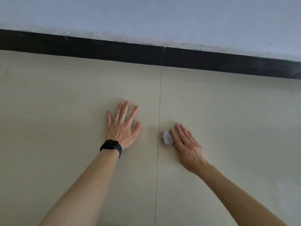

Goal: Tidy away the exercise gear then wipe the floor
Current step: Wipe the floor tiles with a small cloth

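My left hand (123, 126) lies flat on the beige tiled floor (65, 103) with its fingers spread, a ring on one finger and a dark watch on the wrist; it holds nothing. My right hand (187, 145) presses a small crumpled white wipe (166, 137) against the floor, just right of a thin tile joint (160, 95). The wipe sticks out on the left side of the fingers, and the rest of it is hidden under the palm. No exercise gear is in view.
A black skirting board (97, 49) runs along the far edge of the floor, below a pale blue-grey wall (146, 17). Bare tiles stretch to the left and right of my arms.
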A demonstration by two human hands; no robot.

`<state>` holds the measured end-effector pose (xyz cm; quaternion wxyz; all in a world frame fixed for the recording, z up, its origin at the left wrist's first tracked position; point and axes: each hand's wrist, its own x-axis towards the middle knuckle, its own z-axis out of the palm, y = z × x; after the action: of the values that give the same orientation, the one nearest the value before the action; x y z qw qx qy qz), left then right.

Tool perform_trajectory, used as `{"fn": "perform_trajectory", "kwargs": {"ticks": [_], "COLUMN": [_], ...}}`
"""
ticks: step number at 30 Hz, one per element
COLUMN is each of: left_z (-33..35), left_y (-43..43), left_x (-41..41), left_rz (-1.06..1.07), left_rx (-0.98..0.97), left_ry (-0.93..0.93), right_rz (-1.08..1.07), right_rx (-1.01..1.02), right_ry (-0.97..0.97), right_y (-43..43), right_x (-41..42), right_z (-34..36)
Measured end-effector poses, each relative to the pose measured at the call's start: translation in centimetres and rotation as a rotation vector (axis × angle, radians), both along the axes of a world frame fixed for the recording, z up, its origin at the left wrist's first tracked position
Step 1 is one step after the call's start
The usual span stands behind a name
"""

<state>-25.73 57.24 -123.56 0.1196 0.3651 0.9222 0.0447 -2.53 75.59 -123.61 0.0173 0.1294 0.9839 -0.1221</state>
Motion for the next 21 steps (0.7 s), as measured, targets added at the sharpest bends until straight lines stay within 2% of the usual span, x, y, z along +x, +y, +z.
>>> {"fn": "perform_trajectory", "kwargs": {"ticks": [3, 5, 8, 11, 13, 15, 17, 19, 21], "left_z": [-0.2, -0.4, -0.7, -0.7, -0.7, -0.8, -0.9, -0.9, -0.8], "left_y": [1.6, 2.2, 2.2, 2.1, 2.2, 2.2, 2.2, 2.2, 2.2], "left_x": [-3.1, -4.3, -4.7, -4.7, -4.8, -4.9, -4.9, -4.8, -4.8], "left_rz": [0.062, 0.083, 0.100, 0.110, 0.107, 0.115, 0.127, 0.129, 0.126], "left_rx": [-0.032, -0.041, 0.005, 0.026, 0.034, 0.032, 0.040, 0.037, 0.044], "left_ry": [-0.024, -0.027, -0.014, -0.026, -0.024, -0.033, -0.034, -0.033, -0.034], "right_rz": [-0.617, -0.797, -0.668, -0.325, -0.143, -0.139, -0.449, -0.833, -1.032], "right_rx": [-0.070, -0.071, -0.048, -0.040, -0.073, -0.115, -0.121, -0.104, -0.082], "right_ry": [-0.039, -0.047, 0.054, 0.053, 0.022, 0.059, 0.129, 0.096, 0.027], "right_y": [7.1, 9.1, 6.8, 2.3, 3.5, 7.5, 12.2, 16.5, 17.7], "right_x": [-3.0, -4.9, -6.3, -5.4, -5.1, -5.5, -7.1, -9.5, -12.5], "right_z": [0.5, 0.9, 0.3, 0.1, 0.6, 1.1, 1.9, 2.5, 2.4]}}
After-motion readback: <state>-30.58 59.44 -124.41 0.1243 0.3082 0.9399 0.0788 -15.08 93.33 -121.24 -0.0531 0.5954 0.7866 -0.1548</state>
